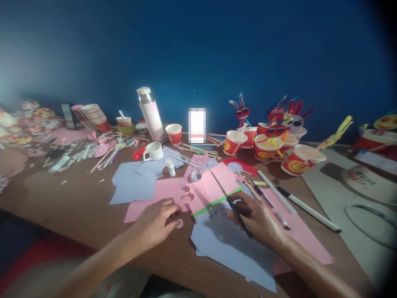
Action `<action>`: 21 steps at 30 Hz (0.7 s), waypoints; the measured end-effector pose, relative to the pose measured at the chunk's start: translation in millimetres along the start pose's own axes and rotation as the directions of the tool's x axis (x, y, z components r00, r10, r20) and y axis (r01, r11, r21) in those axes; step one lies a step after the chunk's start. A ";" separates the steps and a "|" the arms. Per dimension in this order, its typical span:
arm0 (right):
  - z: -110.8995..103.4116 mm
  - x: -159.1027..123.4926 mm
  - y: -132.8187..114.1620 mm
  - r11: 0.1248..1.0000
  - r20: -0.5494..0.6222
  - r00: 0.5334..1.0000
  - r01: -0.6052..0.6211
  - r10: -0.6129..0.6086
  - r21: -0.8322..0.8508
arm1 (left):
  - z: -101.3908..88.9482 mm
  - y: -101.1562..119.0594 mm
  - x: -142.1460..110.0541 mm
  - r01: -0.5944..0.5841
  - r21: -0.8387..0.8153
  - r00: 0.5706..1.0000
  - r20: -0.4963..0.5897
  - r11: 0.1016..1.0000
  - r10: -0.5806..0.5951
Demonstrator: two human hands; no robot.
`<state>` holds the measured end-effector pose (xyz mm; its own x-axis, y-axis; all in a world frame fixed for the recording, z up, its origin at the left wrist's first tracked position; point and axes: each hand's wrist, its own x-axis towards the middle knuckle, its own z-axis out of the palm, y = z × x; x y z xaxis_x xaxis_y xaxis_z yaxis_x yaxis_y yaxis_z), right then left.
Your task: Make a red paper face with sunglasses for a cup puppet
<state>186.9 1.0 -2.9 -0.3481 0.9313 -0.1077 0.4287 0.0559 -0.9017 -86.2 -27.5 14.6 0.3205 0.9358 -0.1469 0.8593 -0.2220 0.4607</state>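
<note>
Two bare hands worked above a brown table (77, 203) strewn with cut paper. The right hand (252, 215) had its grip closed around a slim dark tool (238, 216), whose narrow end slanted up and away to the left, over a pink sheet (229, 174) edged with a green strip (207, 210). That pink sheet lay in the middle of the table, between the hands and just beyond them, while a blue-grey sheet (238, 260) spread below the right hand. The left hand (163, 217) was loosely curled, its grip partly closed near a small pink scrap (180, 224); whether it pinched anything could not be told. A tape roll (196, 176) sat beside the pink sheet, with a small white tube (170, 168) upright to its left and a white mug (155, 152) farther back. A tall flask (151, 119) rose behind the mug. A black pen (276, 213) and a white marker (313, 209) lay to the right, and beyond them stood several red paper cups (266, 148), some bearing crafted figures.
</note>
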 end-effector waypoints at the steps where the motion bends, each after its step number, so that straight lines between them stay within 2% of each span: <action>1: 0.1 0.2 1.2 1.000 -0.011 1.000 0.006 -0.006 0.003 | 0.3 0.0 0.4 0.006 0.009 1.000 0.010 1.000 -0.006; 14: -6.6 0.7 -9.9 1.000 -0.022 1.000 -0.005 0.005 -0.011 | -6.1 0.9 4.3 0.080 -0.090 0.993 0.093 0.993 -0.071; 21: -5.8 0.9 -5.0 0.998 -0.045 0.999 -0.007 0.004 -0.058 | -36.3 -21.5 15.8 0.083 0.033 0.996 -0.046 0.996 -0.082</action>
<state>189.3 3.6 3.9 -0.3085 0.9467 -0.0925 0.4790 0.0705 -0.8750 -114.1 2.0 34.1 0.2308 0.9623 -0.1439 0.8959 -0.1524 0.4174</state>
